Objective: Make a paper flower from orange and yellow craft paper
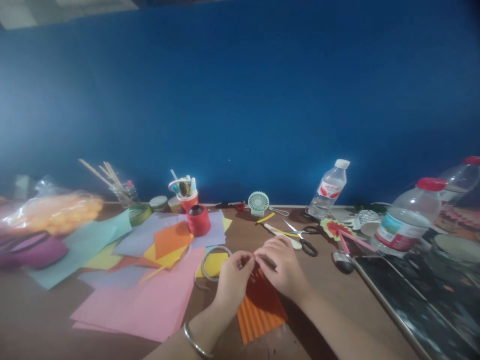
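A sheet of orange paper [262, 312] with accordion pleats lies on the table in front of me, its lower end spread out flat. At its far end my left hand [234, 277] pinches the paper's edge between thumb and fingers. My right hand [283, 267] grips the same edge from the other side, its fingers curled and its thumb close to the left one. The fingers hide the far end of the sheet. Just left of my left hand lies a grey wire ring [204, 262] over yellow paper [215, 265]. Open scissors [305, 237] with black handles lie beyond my right hand.
Pink paper [150, 300] and other coloured sheets spread leftward. A red thread spool [198, 221] and a pen cup [187, 200] stand behind them. Further back are a small fan [258, 203] and a water bottle [328, 190]. A dark tablet-like panel [397, 295] lies right.
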`<state>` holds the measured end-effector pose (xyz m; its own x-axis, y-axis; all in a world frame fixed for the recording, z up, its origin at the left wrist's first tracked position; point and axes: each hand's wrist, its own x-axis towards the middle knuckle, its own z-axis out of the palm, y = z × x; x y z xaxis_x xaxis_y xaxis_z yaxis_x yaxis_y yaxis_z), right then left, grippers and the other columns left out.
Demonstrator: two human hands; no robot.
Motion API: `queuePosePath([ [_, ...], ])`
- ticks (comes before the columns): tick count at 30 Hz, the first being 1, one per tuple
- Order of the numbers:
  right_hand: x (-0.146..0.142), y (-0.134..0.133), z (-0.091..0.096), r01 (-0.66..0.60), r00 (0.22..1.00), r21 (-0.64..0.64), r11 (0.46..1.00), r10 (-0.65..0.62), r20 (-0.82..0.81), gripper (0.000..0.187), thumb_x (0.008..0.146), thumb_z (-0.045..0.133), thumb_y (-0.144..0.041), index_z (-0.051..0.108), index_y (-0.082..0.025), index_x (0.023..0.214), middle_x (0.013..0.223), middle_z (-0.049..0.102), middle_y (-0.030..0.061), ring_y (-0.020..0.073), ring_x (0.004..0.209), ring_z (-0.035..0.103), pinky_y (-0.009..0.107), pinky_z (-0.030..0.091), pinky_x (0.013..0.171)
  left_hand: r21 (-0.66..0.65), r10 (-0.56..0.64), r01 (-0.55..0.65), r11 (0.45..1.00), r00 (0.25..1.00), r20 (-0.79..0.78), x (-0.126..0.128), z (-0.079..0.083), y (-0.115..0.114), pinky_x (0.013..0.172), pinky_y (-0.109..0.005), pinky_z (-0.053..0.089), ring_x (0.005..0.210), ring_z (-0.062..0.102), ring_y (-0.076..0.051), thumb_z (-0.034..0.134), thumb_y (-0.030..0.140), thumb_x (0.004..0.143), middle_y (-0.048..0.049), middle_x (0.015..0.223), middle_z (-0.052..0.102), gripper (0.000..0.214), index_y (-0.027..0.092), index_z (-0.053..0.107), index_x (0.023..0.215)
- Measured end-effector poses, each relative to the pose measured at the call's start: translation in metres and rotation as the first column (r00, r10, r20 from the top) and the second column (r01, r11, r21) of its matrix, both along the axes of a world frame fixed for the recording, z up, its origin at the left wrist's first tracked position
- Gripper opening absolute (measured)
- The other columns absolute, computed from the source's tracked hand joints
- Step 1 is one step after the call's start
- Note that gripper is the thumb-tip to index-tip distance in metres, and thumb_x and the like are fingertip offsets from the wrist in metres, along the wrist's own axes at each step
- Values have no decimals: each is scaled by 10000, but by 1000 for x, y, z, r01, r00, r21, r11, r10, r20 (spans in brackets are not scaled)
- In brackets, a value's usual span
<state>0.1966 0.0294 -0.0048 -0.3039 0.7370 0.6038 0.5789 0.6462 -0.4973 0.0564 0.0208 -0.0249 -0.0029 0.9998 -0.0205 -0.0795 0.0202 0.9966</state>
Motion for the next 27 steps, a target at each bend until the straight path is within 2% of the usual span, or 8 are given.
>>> queuePosePath([
  [3,-5,2,-4,13,972,-249,968,-70,-224,140,774,505,-216,622,-193,699,685,643,23,179,702,575,346,408,770,44,10,-10,999,1000,3,0,-1,1,449,-196,401,481,512,-101,603,313,713,13,601,580,149,165,600,727],
  [6,-8,3,-6,-149,889,-478,866,-94,-447,144,762,519,-250,620,-168,699,668,661,27,179,645,608,285,467,629,52,-9,8,999,1000,26,0,-1,0,436,-194,410,482,517,-100,594,312,725,12,624,576,150,163,588,737],
  [8,-10,3,-6,-209,851,-524,826,-111,-514,136,748,536,-248,615,-159,683,639,660,22,173,617,613,268,473,602,36,-23,21,999,998,54,0,-1,-1,421,-188,404,467,512,-95,591,308,728,17,611,569,146,163,581,742],
  [13,-10,3,-9,-201,856,-525,827,-112,-504,147,753,535,-250,610,-154,671,643,652,29,180,631,612,273,476,610,39,-24,19,999,993,119,1,-3,-1,465,-205,438,535,532,-114,583,302,736,1,625,570,153,150,567,746],
  [16,-9,1,-10,-54,912,-398,916,-117,-394,110,760,532,-233,617,-164,769,727,653,40,195,707,605,310,462,673,31,-12,9,999,994,105,1,-3,0,455,-191,417,512,513,-100,579,310,741,4,603,570,168,143,561,725],
  [18,-8,-2,-9,112,954,-155,982,-150,-261,108,745,557,-202,616,-185,834,823,641,48,215,820,575,358,412,773,33,-4,1,999,996,89,1,-3,0,468,-186,412,529,523,-100,575,320,745,0,620,581,177,145,560,728],
  [21,-7,-6,-8,148,989,156,977,-142,-51,97,764,539,-150,609,-202,805,818,617,37,208,842,532,369,356,790,71,15,-15,997,1000,4,-1,-2,0,527,-205,429,581,543,-115,556,336,759,-4,637,590,187,151,566,735],
  [27,-8,-8,-8,100,994,198,975,-108,28,83,787,507,-124,572,-173,807,771,597,38,176,750,507,321,356,687,219,63,2,976,955,-290,-4,4,0,588,-237,438,628,564,-142,514,307,785,-13,666,612,167,165,585,736],
])
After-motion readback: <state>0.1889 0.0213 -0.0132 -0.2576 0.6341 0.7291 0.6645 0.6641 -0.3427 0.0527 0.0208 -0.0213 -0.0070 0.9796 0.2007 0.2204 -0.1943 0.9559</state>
